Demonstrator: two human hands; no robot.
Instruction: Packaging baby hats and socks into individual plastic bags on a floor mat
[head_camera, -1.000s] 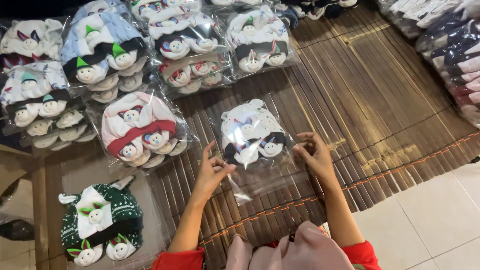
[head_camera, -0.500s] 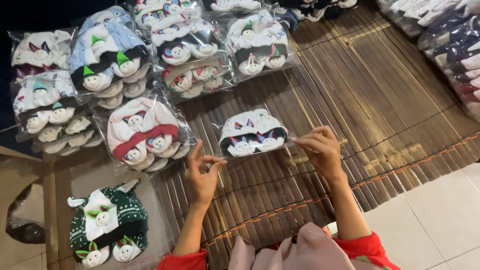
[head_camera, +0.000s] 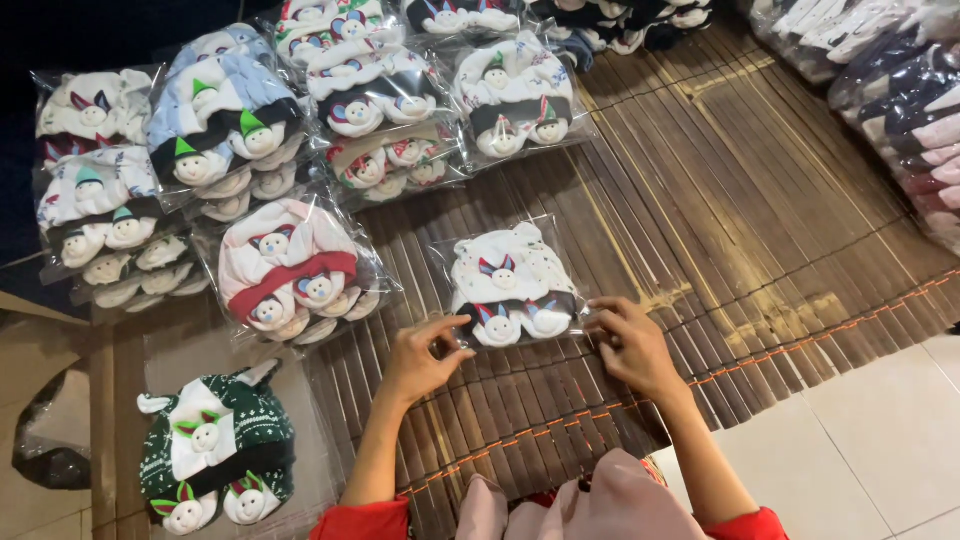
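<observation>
Mat: a brown slatted bamboo mat (head_camera: 760, 200) on the floor carries everything here; pale floor tiles (head_camera: 880, 440) show at lower right.

Stacks: clear bags of knitted baby hats with small doll faces lie in piles along the mat's far and left side, among them a light blue pile (head_camera: 225, 130), a white and red pile (head_camera: 290, 270) and a white and black pile (head_camera: 515, 95).

Green hat: a dark green and white bagged hat (head_camera: 215, 450) lies alone at lower left, well apart from both hands.

Packet in hand: a clear plastic bag holding a white knitted hat with a black band and three small doll faces (head_camera: 510, 285) lies flat on the mat, just beside the white and red pile.

Change: a second ago the bag's open end stretched long toward the person; now that flap is folded away and the packet is short and compact, which suggests the closing fold is done or nearly so.

Left hand (head_camera: 420, 355): at the packet's near left corner, thumb and forefinger narrowed to a pinch close to the bag's edge; whether they grip plastic I cannot tell.

Right hand (head_camera: 632, 345): fingers curled and pressing down on the packet's near right edge, touching it.

Sleeves: red cuffs (head_camera: 745, 525) at the bottom edge.
</observation>
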